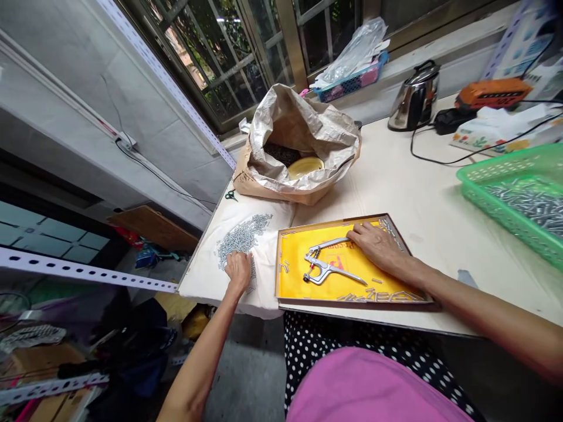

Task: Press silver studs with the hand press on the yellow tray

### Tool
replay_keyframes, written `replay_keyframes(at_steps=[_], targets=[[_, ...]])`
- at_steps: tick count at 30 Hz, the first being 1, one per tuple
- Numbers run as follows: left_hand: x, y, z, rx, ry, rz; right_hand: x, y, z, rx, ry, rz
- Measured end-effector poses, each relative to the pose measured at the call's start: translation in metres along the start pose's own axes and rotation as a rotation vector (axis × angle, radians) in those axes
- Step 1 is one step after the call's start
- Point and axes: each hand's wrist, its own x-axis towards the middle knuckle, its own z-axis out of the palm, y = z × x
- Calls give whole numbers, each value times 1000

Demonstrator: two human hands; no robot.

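My left hand (238,269) rests palm down on a white cloth (206,275) at the near edge of a heap of small silver metal pieces (243,235), fingers bent onto them. My right hand (378,245) lies in a shallow yellow tray (299,281), fingertips touching the upper handle of silver metal pliers (323,265) lying flat in it. A few loose metal pieces (378,295) line the tray's near and far right edges. What the left fingers hold, if anything, is hidden.
An open brown paper sack (303,138) with a yellow bowl (305,167) stands behind the tray. A green basket (497,176) of metal pieces sits at right. A kettle (416,97), black cables (475,153), an orange device (492,92) lie at the back. Table edge runs close to my lap.
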Motion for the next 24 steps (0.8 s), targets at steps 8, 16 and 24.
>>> replay_keyframes(at_steps=[8,16,24], targets=[[26,6,4,-157,-158,-152,-1,-1,4,-91,-7,0],[30,8,-12,-326,-85,-86,0,-3,0,-70,10,1],[-40,68,-20,-1085,-387,114,-18,-38,-18,15,40,41]])
